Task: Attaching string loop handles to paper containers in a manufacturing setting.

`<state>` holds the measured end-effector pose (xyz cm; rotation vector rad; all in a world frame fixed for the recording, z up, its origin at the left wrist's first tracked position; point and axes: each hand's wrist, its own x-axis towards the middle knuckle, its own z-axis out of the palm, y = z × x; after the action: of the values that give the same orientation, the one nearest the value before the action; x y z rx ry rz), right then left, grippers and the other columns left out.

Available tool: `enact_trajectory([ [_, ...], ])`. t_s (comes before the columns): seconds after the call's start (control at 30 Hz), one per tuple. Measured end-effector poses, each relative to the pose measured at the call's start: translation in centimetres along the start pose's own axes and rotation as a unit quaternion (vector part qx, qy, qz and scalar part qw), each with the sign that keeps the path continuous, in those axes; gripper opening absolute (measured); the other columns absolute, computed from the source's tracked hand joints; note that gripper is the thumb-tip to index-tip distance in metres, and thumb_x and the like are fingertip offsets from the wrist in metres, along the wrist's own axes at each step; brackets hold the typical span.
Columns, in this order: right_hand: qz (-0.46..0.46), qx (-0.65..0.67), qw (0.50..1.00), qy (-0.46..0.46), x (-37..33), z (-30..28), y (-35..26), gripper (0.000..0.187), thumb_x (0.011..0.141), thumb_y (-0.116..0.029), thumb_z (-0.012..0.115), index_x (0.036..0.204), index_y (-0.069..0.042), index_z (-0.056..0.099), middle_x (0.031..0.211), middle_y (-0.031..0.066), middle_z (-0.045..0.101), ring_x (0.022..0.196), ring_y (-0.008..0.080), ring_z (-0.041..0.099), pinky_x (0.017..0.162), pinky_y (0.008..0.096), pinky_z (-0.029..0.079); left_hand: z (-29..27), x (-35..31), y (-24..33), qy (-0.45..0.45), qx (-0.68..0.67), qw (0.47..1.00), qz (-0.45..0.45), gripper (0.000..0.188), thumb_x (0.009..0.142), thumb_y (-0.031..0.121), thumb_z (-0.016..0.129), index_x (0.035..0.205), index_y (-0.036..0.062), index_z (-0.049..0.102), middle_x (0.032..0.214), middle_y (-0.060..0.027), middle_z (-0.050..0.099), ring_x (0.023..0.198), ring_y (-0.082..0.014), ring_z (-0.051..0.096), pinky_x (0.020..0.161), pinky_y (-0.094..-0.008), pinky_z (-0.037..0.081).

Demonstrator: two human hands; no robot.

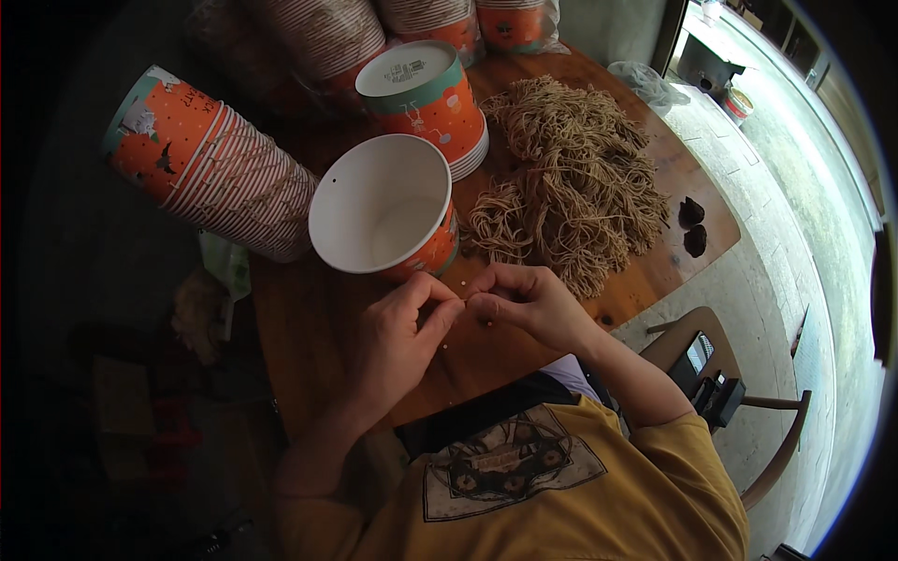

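Head view: the left hand (402,323) and right hand (528,304) meet in a narrow fingertip pinch above the table (510,365); whatever lies between them is too small to make out. Just beyond stands an open paper bucket (383,206), with a dark hole (334,179) near its rim and no cord visible through it. Small white discs (445,347) lie beside the hands. Right of the bucket rests a heap of tan cord (580,178). As judged here, one hole is made and cord is not yet fitted; apparent strands across the tall nested stack (248,178) suggest finished buckets, whereas the upturned stack (430,112) shows none. Exposed wood gives room toward the body and, past the heap, toward the rounded right corner, where dark lumps (695,242) sit; the left edge runs near the left forearm, and stacks crowd the far side.
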<state>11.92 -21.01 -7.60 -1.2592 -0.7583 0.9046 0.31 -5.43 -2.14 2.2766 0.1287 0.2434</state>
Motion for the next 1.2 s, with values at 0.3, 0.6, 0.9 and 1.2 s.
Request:
enact_trajectory([
  [0.3,-0.027,0.078,0.995,0.047,0.1,0.3,-0.2,0.007,0.09,-0.008,0.056,0.094,-0.002,0.058,0.079,-0.0029,0.056,0.071,0.0048,0.055,0.066,0.0205,0.046,0.8,0.3,0.1,0.041,-0.017,0.998,0.035,0.008,0.087,0.005,0.06,0.092,0.0018,0.055,0.08,-0.0112,0.06,0.07,-0.0239,0.061,0.061,-0.0332,0.048],
  [0.6,-0.006,0.054,0.998,0.039,0.3,0.1,-1.0,0.008,0.091,-0.012,0.056,0.091,-0.004,0.057,0.075,-0.0038,0.056,0.065,0.004,0.053,0.064,0.0204,0.046,0.3,0.5,0.3,0.088,0.113,0.979,0.142,0.012,0.083,0.002,0.063,0.089,0.0043,0.053,0.081,-0.0089,0.057,0.075,-0.0272,0.058,0.066,-0.0375,0.047],
  [0.9,-0.139,-0.01,0.967,0.213,2.7,1.3,0.1,0.005,0.091,-0.009,0.055,0.089,-0.005,0.053,0.073,-0.0057,0.05,0.064,-0.0003,0.043,0.057,0.0156,0.035,-1.9,3.6,0.2,0.17,0.2,0.954,0.143,0.032,0.076,0.003,0.068,0.101,0.0005,0.049,0.1,-0.0154,0.051,0.092,-0.0333,0.052,0.079,-0.0402,0.045],
  [1.2,-0.191,-0.013,0.941,0.28,5.7,3.3,0.9,0.009,0.088,-0.007,0.059,0.084,-0.003,0.052,0.064,-0.0037,0.05,0.061,0.001,0.043,0.055,0.0186,0.039,-3.6,4.5,0.4,0.032,-0.001,0.998,-0.045,0.022,0.086,0.004,0.054,0.108,-0.0005,0.057,0.095,-0.0135,0.064,0.081,-0.0196,0.065,0.072,-0.0307,0.052],
])
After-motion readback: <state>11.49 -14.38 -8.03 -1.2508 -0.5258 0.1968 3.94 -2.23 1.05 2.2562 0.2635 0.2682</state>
